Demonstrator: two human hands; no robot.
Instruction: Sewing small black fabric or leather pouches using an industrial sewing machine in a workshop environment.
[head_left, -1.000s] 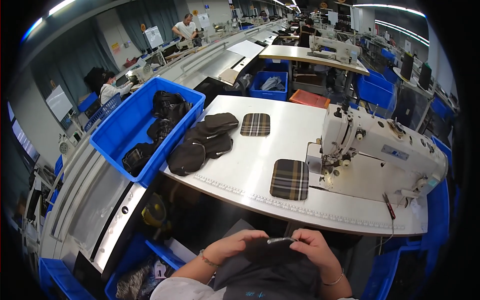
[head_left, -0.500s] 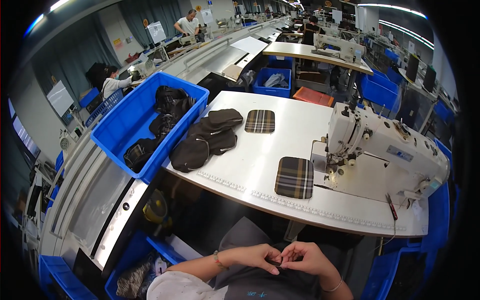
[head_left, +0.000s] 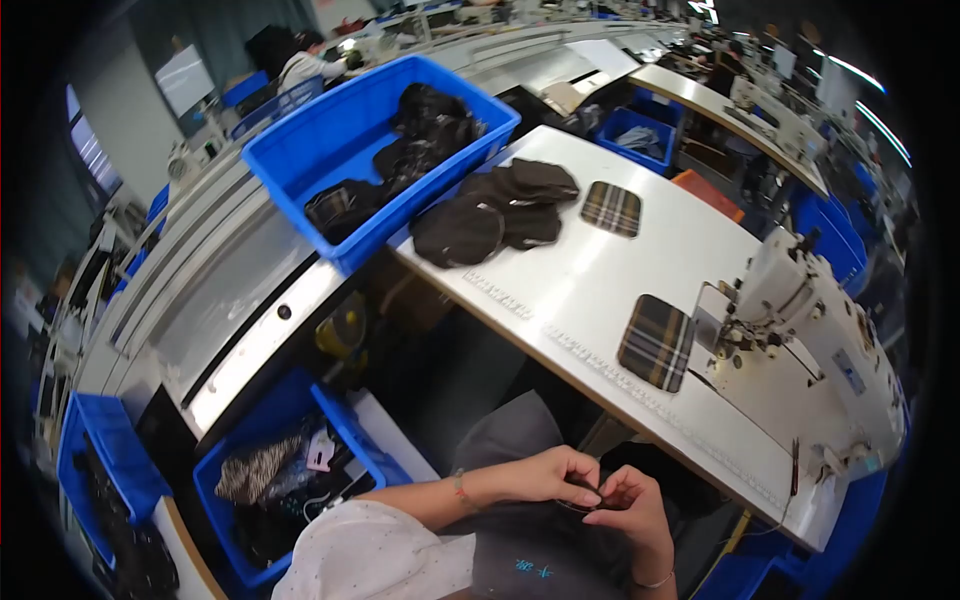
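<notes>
My left hand (head_left: 548, 476) and my right hand (head_left: 640, 510) meet low in view, over my dark apron (head_left: 515, 510). Both sets of fingers pinch a small dark piece (head_left: 577, 505); most of it is hidden by the fingers, so its kind does not show. Ahead of them, on the white sewing table (head_left: 590, 290), lie two plaid fabric pieces with rounded corners, the nearer one (head_left: 656, 343) beside the sewing machine (head_left: 800, 310) and the farther one (head_left: 611, 209) by a pile of dark sewn pieces (head_left: 490, 215).
A blue bin (head_left: 340, 150) with dark items overlaps the table's left end. Lower left, another blue bin (head_left: 215, 500) holds fabric scraps. Thread snips (head_left: 795, 467) lie near the table's right edge. A person (head_left: 305, 65) sits at the far left.
The view has turned and tilted, so the table and machine appear farther right and the lower-left bin shows more. My hands stay together, fingers slightly shifted on the small dark piece.
</notes>
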